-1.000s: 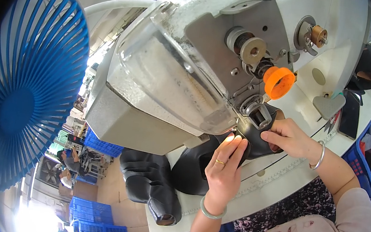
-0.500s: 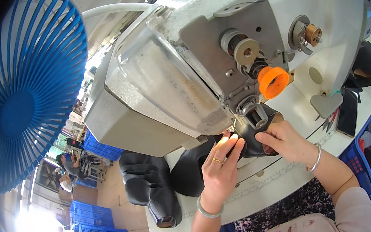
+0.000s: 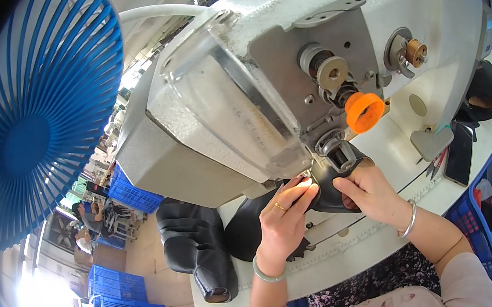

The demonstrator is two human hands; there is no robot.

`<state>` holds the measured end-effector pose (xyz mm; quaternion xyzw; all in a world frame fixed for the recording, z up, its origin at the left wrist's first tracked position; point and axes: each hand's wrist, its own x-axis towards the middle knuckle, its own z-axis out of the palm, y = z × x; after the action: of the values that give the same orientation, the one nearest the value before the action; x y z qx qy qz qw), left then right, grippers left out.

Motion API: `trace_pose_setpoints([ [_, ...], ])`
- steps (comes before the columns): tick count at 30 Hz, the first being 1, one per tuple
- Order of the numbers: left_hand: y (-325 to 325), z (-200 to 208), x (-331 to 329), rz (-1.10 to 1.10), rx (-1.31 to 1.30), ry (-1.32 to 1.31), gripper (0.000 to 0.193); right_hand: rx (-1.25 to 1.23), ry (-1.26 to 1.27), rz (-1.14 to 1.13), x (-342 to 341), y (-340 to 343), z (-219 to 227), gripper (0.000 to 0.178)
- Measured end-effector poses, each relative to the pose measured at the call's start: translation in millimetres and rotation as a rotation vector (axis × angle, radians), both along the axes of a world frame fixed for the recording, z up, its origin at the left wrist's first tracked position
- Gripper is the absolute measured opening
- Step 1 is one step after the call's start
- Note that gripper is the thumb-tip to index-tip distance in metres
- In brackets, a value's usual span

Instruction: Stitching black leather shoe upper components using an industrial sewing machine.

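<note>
A black leather piece (image 3: 332, 192), which looks like a shoe upper, lies under the needle area of a sewing machine (image 3: 214, 113). My right hand (image 3: 370, 193) grips its right side, the thumb on top and the fingers curled beneath. My left hand (image 3: 284, 219), wearing a ring, holds the leather close to the lit needle; its fingers are together and their tips press at the edge. The needle itself is too small to make out. More black leather (image 3: 244, 227) spreads left of my left hand, with a notched edge showing below the palm.
Folded black leather uppers (image 3: 195, 245) lie at the table's left end. A blue fan (image 3: 41, 122) stands far left. On the right are a phone (image 3: 459, 156), red-handled snips (image 3: 437, 163) and a blue basket (image 3: 491, 233) holding plastic bags. An orange knob (image 3: 363, 113) juts from the machine.
Both hands have shifted slightly left, and the leather between them has turned a little. A notched edge now shows beside my left hand. The whole view has shifted slightly.
</note>
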<state>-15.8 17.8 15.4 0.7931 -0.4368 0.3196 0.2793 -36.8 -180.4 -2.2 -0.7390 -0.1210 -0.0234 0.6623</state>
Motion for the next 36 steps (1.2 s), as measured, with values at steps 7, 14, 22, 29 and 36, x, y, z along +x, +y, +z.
trace_pose_setpoints([
  [7,6.3,-3.7,15.3,-0.071,-0.041,0.014,0.039,-0.033,-0.028,-0.075,5.7,4.8,5.2,0.044],
  [14,2.9,-9.1,15.0,-0.017,-0.094,0.062,0.033,-0.089,-0.026,-0.109,8.0,-0.6,15.9,0.040],
  [22,6.5,-13.8,20.4,-0.098,-0.224,0.137,0.031,-0.082,-0.150,-0.268,3.9,8.1,1.4,0.034],
  [29,13.3,-13.2,23.7,-0.140,-0.246,0.283,0.036,-0.046,-0.084,-0.264,3.1,10.3,7.8,0.032],
  [36,12.1,-10.8,22.8,-0.110,-0.209,0.246,0.029,-0.057,-0.122,-0.286,8.5,12.9,6.8,0.032],
])
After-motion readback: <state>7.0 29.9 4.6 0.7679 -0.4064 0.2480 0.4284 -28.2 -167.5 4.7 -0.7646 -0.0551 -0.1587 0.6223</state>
